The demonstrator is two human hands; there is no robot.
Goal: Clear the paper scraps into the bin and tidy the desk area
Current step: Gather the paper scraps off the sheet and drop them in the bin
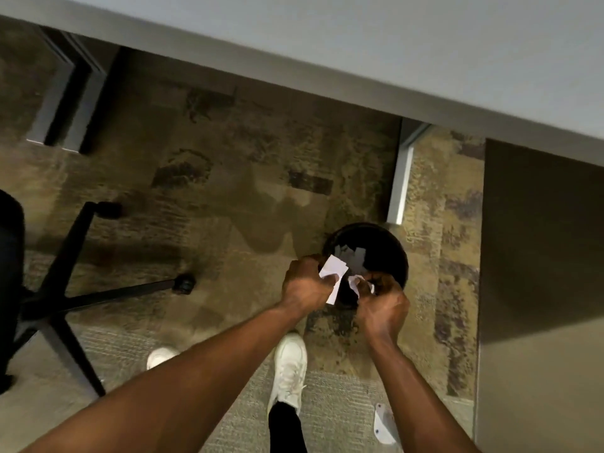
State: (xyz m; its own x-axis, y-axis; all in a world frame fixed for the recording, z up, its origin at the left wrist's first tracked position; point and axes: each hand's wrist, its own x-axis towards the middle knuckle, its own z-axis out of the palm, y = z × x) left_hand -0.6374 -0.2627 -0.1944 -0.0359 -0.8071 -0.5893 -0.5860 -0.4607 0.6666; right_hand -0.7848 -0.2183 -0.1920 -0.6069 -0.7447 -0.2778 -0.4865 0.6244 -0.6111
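Observation:
A round black bin [397, 253] stands on the carpet under the desk's front edge, with several white paper scraps [351, 253] lying inside it. My left hand [302, 284] is held over the bin's near rim, closed on flat white paper scraps [333, 268]. Just to its right, my right hand [382, 304] is closed on a crumpled white scrap [358, 284], also above the bin's near edge. Both forearms reach in from the bottom of the view.
The grey desk top [425, 53] runs across the top, with a desk leg [400, 188] just behind the bin. A black office chair base [58, 299] sits at left. A grey cabinet side [539, 289] rises at right. My white shoes [289, 367] stand on patterned carpet.

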